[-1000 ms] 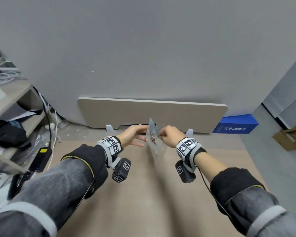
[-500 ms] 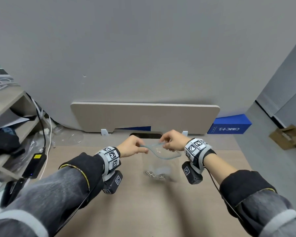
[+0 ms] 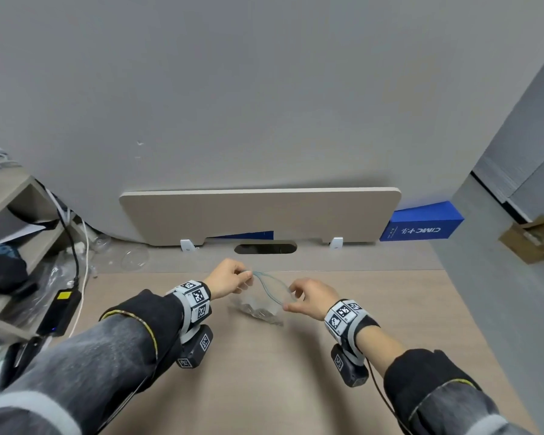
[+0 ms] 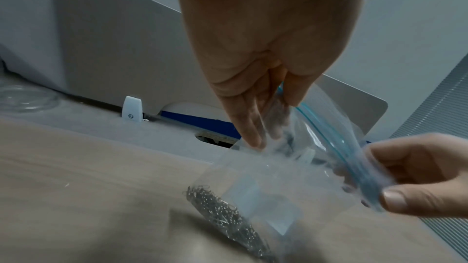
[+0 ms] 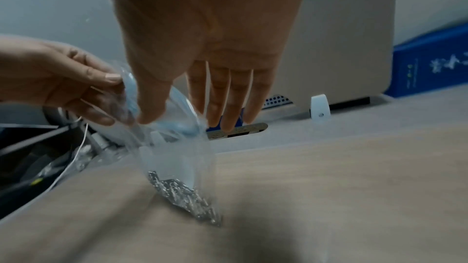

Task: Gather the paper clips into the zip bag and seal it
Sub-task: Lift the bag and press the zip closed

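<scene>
— Wood-grain desk (image 3: 264,387) is the biggest thing under me, pale brown, running back to a beige divider panel (image 3: 258,215) clipped along its far edge. A blue box (image 3: 421,227) stands past the panel's right end.

— And on the left?

— Shelving (image 3: 16,233) with dark clutter and cables, and a black power adapter (image 3: 62,312) with a yellow label by the desk's left edge.

— Where is the zip bag?

— Between my hands, over the middle of the desk. The zip bag (image 3: 261,304) is clear plastic with a blue zip strip along its mouth. It hangs from my grip, and whether its bottom touches the desk I cannot tell.

— How does each grip stand?

— My left hand (image 3: 228,277) is clamped on the far left end of the mouth, thumb and fingers pinching the strip. My right hand (image 3: 308,298) pinches the near right end between thumb and forefinger, its other fingers held out straight in the right wrist view.

— Is the mouth closed?

— No; the two blue lips bow apart between my hands.

— And the clips?

— The paper clips (image 4: 225,215) lie in a silvery heap at the bottom of the bag.
</scene>
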Motion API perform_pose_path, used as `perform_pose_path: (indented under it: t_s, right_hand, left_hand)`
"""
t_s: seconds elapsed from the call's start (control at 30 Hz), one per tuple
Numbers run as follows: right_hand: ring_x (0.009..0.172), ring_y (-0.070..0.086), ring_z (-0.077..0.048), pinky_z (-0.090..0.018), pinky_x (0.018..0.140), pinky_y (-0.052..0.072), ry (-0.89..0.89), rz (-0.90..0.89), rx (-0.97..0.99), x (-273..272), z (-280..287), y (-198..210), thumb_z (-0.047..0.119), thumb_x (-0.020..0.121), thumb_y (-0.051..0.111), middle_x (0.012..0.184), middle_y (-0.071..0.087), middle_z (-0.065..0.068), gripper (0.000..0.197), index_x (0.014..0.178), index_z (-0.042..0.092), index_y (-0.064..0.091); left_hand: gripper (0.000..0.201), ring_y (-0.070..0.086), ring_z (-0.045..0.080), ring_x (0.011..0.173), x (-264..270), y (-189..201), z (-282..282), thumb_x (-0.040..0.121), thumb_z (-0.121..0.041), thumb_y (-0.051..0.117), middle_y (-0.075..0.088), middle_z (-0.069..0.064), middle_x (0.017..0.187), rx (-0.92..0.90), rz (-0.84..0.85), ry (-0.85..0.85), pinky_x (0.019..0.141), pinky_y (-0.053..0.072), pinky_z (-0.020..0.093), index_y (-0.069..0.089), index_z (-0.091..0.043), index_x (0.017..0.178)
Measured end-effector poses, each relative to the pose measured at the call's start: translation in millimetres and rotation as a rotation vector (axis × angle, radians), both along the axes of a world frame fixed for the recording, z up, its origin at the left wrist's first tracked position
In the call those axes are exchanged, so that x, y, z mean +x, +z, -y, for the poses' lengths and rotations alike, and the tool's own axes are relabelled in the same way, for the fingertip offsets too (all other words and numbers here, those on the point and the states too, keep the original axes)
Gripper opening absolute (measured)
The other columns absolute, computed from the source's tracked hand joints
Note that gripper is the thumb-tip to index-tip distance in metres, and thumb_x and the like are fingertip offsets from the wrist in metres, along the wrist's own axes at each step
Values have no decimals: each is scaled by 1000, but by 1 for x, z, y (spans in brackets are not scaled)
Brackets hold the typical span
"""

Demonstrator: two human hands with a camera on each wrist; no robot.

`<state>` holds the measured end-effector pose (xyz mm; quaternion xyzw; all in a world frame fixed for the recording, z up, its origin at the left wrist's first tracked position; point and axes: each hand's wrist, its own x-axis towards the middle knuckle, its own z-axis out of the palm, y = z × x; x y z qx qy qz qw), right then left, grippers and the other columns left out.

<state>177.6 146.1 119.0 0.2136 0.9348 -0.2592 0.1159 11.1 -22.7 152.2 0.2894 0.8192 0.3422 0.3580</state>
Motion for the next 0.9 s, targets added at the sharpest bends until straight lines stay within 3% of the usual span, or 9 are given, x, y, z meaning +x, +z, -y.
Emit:
perform_pose_path:
  t_s: [0.13, 0.2, 0.3, 0.37, 0.4, 0.47, 0.53, 0.63, 0.9]
  right_hand:
    - [91, 62, -20, -27, 70, 43, 58, -56, 83, -4, -2, 1, 46, 85, 61, 100, 66, 3, 30, 102, 23, 62]
    - [92, 63, -23, -25, 68, 38, 19, -116, 96, -8, -6, 2, 34, 91, 56, 98, 69, 0, 17, 94, 20, 66]
    - [90, 63, -23, -26, 69, 38, 70, -126, 88, -16, -2, 8, 29, 93, 53, 97, 70, -1, 16, 95, 18, 66]
    - [89, 62, -24, -31, 70, 43, 111, -157, 91, -22, 4, 12, 28, 94, 51, 97, 68, -2, 14, 94, 19, 62]
    - [89, 62, -25, -33, 72, 46, 118, -190, 84, -25, 6, 15, 28, 94, 50, 97, 66, -2, 14, 94, 19, 61]
    - [88, 60, -25, -37, 73, 47, 102, -279, 68, -28, 9, 22, 28, 95, 50, 96, 64, -2, 14, 94, 18, 59]
    - [84, 58, -21, -36, 72, 47, 27, -380, 15, -27, 9, 27, 29, 93, 54, 93, 62, -1, 12, 90, 19, 59]
    - [75, 55, -11, -29, 70, 46, -114, -393, -120, -23, 3, 30, 31, 87, 64, 82, 60, 7, 10, 82, 27, 57]
    - [72, 58, -12, -35, 73, 51, -227, -422, -243, -20, 1, 28, 34, 85, 65, 73, 62, 10, 15, 72, 34, 56]
  left_hand:
    - [16, 63, 24, 79, -8, -2, 3, 94, -5, 46, 65, 11, 91, -14, 32, 52, 65, 49, 24, 60, -8, 86]
    - [17, 63, 25, 96, -10, 0, 2, 84, -3, 58, 65, 6, 100, -110, -99, -53, 77, 49, 25, 62, -11, 99]
    - [50, 53, 17, 120, 0, 9, -6, 74, -28, 69, 61, -4, 125, -273, -468, -267, 110, 32, 41, 57, -26, 122]
    - [61, 44, 13, 129, 10, 15, -18, 74, -47, 66, 56, -8, 133, -332, -683, -463, 116, 12, 56, 50, -29, 130]
    - [61, 44, 13, 129, 15, 14, -24, 76, -51, 64, 56, -7, 132, -343, -731, -533, 115, 9, 59, 50, -29, 131]
    - [43, 53, 19, 119, 23, 13, -32, 84, -47, 58, 64, -2, 119, -303, -772, -570, 113, 22, 50, 57, -23, 120]
    - [26, 60, 26, 101, 25, 13, -33, 89, -39, 54, 69, 3, 101, -219, -737, -476, 91, 42, 37, 63, -17, 99]
    - [26, 60, 20, 77, 19, 16, -33, 87, -36, 57, 65, -3, 75, -118, -607, -378, 69, 45, 31, 64, -14, 78]
    - [26, 70, 9, 70, 17, 19, -33, 91, -31, 55, 71, -8, 73, -7, -423, -336, 73, 53, 25, 68, -11, 81]
